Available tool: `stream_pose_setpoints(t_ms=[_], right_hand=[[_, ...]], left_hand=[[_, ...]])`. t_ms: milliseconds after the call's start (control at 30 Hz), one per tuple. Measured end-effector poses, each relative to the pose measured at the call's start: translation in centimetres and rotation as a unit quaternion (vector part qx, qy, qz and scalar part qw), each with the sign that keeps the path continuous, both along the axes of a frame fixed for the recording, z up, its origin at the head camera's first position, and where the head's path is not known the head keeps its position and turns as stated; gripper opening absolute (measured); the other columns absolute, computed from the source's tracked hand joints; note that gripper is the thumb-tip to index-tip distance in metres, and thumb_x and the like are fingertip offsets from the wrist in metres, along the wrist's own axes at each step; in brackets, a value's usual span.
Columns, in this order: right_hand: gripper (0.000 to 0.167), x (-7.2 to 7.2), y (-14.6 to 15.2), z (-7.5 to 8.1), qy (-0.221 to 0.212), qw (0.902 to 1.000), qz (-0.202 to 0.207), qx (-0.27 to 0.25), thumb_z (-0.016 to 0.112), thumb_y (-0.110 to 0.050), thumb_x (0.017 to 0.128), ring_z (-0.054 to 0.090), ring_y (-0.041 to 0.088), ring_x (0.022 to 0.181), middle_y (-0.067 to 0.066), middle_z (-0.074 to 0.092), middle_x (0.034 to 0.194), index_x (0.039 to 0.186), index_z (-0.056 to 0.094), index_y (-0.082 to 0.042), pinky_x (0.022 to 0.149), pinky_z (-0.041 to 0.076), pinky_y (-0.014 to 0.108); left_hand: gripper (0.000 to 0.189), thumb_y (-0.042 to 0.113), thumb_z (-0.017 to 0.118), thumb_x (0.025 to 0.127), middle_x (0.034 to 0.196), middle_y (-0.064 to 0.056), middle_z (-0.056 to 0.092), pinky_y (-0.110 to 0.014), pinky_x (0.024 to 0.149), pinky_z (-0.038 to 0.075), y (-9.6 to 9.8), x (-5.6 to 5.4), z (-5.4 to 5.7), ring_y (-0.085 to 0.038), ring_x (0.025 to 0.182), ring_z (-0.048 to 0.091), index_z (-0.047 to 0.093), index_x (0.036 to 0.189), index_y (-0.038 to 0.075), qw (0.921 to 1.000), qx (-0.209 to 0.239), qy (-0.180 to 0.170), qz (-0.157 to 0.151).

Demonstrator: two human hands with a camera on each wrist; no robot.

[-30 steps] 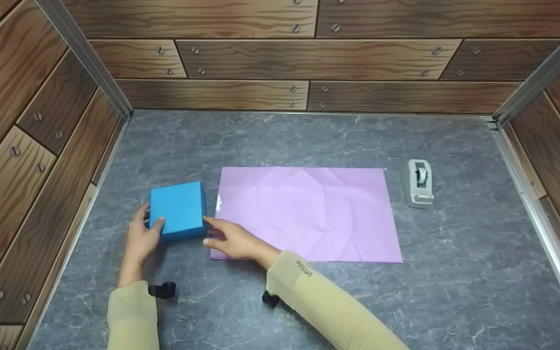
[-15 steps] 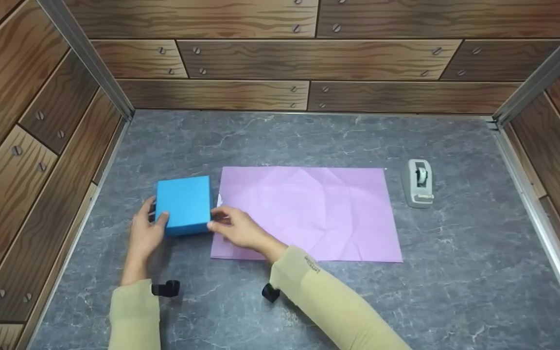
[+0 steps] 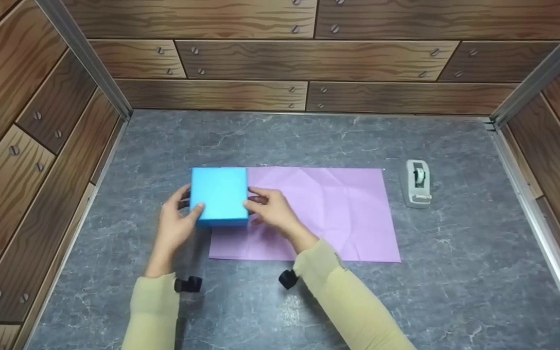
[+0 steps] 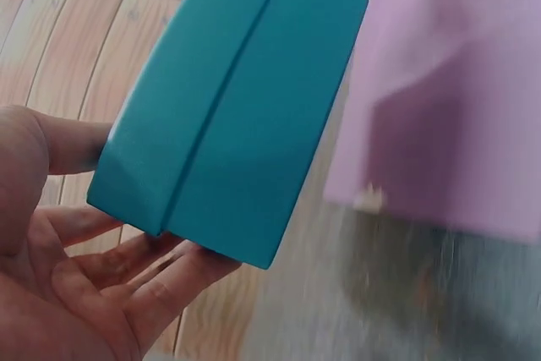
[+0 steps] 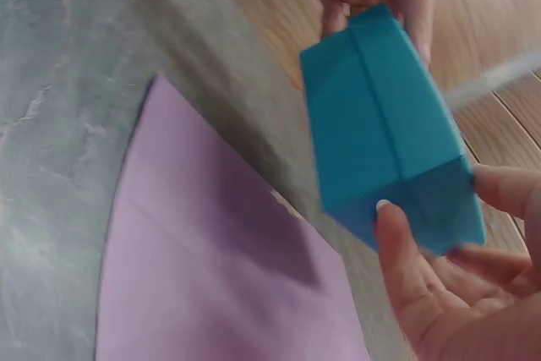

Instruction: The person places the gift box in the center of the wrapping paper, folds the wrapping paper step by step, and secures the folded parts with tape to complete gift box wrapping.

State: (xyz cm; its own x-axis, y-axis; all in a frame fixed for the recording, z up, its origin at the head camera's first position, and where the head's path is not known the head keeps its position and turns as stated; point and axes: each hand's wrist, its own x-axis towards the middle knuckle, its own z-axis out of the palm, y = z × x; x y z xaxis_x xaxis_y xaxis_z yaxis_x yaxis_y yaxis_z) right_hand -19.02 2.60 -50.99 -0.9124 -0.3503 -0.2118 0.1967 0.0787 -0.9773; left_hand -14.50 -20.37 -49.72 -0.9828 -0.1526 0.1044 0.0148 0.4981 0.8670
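A blue lidded box (image 3: 219, 194) hangs above the left part of a creased purple paper sheet (image 3: 343, 214), throwing a shadow on it. My left hand (image 3: 175, 223) grips the box's left side, thumb near the top edge and fingers against the side. On the opposite side my right hand (image 3: 277, 211) pinches it between thumb and fingers. The left wrist view shows the seam of the lid along the blue box (image 4: 228, 107), with the purple sheet (image 4: 456, 124) below. In the right wrist view both hands hold the box (image 5: 385, 116) at opposite ends.
A grey tape dispenser (image 3: 417, 183) stands to the right of the sheet. The grey marbled tabletop (image 3: 455, 282) is bounded by wood-patterned panels (image 3: 241, 95) at the back and both sides. A small torn white patch (image 4: 369, 199) marks the paper's edge.
Both hands have lifted the box and carried it right and away from me, from beside the sheet to above its left part. The sheet and tape dispenser stay in place.
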Motion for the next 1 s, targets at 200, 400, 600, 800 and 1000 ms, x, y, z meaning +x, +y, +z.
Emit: stream_pose_setpoints(t_ms=[200, 400, 600, 800, 1000], right_hand=[[0.052, -0.2, 2.7, 0.2, 0.018, 0.9995, -0.026, 0.000, 0.062, -0.006, 0.093, 0.068, 0.025, 0.082, 0.026, 0.061, 0.123, 0.141, 0.046, 0.006, 0.077, 0.055, 0.053], [0.050, -0.2, 5.5, 0.6, 0.039, 0.9972, -0.053, 0.037, 0.064, -0.008, 0.092, 0.068, 0.025, 0.083, 0.023, 0.063, 0.120, 0.139, 0.050, 0.004, 0.076, 0.056, 0.051], [0.051, -0.1, 8.1, 0.3, 0.045, 0.9937, -0.066, 0.079, 0.065, -0.010, 0.092, 0.067, 0.023, 0.082, 0.023, 0.063, 0.120, 0.138, 0.051, 0.004, 0.075, 0.057, 0.049], [0.050, 0.2, 10.8, -0.5, 0.045, 0.9918, -0.078, 0.091, 0.063, -0.009, 0.092, 0.066, 0.022, 0.084, 0.025, 0.063, 0.119, 0.138, 0.050, 0.006, 0.076, 0.057, 0.049], [0.049, 0.4, 13.0, -1.0, 0.043, 0.9893, -0.094, 0.102, 0.062, -0.008, 0.093, 0.066, 0.022, 0.085, 0.027, 0.062, 0.121, 0.138, 0.050, 0.006, 0.071, 0.058, 0.039]], left_hand=[[0.053, 0.004, 0.071, 0.087, 0.126, -0.025, 0.060, -0.050, 0.094, 0.048, 2.5, -0.5, 0.2, -0.040, 0.107, 0.061, 0.052, 0.135, -0.005, 0.9991, 0.022, 0.033, -0.017], [0.053, 0.003, 0.072, 0.086, 0.123, -0.025, 0.062, -0.050, 0.092, 0.050, 5.1, -0.9, -0.1, -0.039, 0.104, 0.064, 0.053, 0.134, -0.006, 0.9974, 0.046, 0.045, -0.032], [0.050, 0.003, 0.070, 0.087, 0.119, -0.025, 0.063, -0.049, 0.088, 0.052, 7.5, -1.2, -1.2, -0.038, 0.102, 0.065, 0.053, 0.134, -0.007, 0.9949, 0.049, 0.059, -0.066], [0.050, 0.002, 0.065, 0.089, 0.124, -0.025, 0.061, -0.044, 0.091, 0.052, 9.8, -1.5, -1.9, -0.035, 0.104, 0.064, 0.050, 0.136, -0.008, 0.9923, 0.055, 0.043, -0.103], [0.051, 0.004, 0.062, 0.092, 0.129, -0.023, 0.059, -0.043, 0.092, 0.051, 11.8, -2.1, -2.5, -0.033, 0.109, 0.062, 0.047, 0.140, -0.008, 0.9890, 0.063, 0.017, -0.132]])
